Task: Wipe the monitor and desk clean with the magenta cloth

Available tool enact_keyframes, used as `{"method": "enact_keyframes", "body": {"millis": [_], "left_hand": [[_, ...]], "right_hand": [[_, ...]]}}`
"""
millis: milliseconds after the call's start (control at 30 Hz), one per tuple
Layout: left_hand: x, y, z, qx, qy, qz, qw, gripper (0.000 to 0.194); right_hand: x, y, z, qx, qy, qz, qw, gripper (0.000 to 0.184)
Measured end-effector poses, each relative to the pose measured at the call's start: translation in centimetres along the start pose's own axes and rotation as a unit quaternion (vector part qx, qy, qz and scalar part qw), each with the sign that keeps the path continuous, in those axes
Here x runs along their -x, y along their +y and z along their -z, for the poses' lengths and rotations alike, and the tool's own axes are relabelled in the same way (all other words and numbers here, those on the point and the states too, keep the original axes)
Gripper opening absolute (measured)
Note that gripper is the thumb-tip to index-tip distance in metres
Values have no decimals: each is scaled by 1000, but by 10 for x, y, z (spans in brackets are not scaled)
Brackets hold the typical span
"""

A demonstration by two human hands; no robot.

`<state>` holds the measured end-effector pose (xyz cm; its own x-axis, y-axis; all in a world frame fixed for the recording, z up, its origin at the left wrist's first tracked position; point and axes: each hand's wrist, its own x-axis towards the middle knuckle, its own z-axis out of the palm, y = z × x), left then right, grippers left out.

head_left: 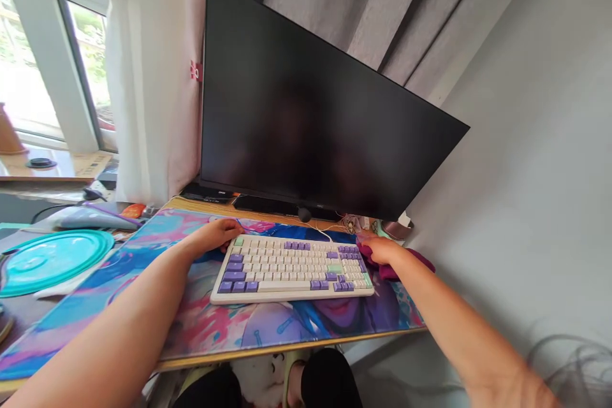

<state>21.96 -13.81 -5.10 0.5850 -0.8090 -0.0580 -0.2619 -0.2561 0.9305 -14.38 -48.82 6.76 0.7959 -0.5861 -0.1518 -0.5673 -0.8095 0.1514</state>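
A white keyboard [282, 296] with cream, purple and mint keys lies on a colourful desk mat [201, 331]. My left hand [216, 236] is at its far left corner, fingers curled and closed against the edge; the fingertips are partly hidden. At the far right corner, my right hand [377, 248] is closed on a bunched maroon cloth [389, 271]. The cloth spreads out beneath and to the right of that hand, beside the keyboard's right end. A white cable [325, 234] runs from the back of the keyboard.
A large dark monitor [306, 108] stands behind the keyboard. Cables [350, 223] lie near its base at the right. On the left are a turquoise round lid [57, 261] and a cluttered surface by the window. A grey wall [526, 172] borders the right side.
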Motion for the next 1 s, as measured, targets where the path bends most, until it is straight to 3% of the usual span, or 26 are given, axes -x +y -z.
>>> {"method": "enact_keyframes", "body": {"millis": [67,133,267,467,633,1000], "left_hand": [[1,2,0,-4,4,0,1000,54],[0,2,-1,-9,5,3,1000,59],[-2,0,-2,-10,0,4,1000,62],[-5,-4,-2,-11,-3,2,1000,62],[-6,-5,-1,-12,-5,-3,1000,58],[-12,-12,-2,-11,5,-6,1000,41]], "right_hand": [[12,2,4,31,-22,-26,999,53],[24,-5,11,48,0,-26,998,60],[31,-42,15,80,85,53,992,70],[13,-91,-7,178,105,168,964,47],[10,-98,-5,192,97,205,955,35],[44,-95,-7,244,66,236,938,36]]}}
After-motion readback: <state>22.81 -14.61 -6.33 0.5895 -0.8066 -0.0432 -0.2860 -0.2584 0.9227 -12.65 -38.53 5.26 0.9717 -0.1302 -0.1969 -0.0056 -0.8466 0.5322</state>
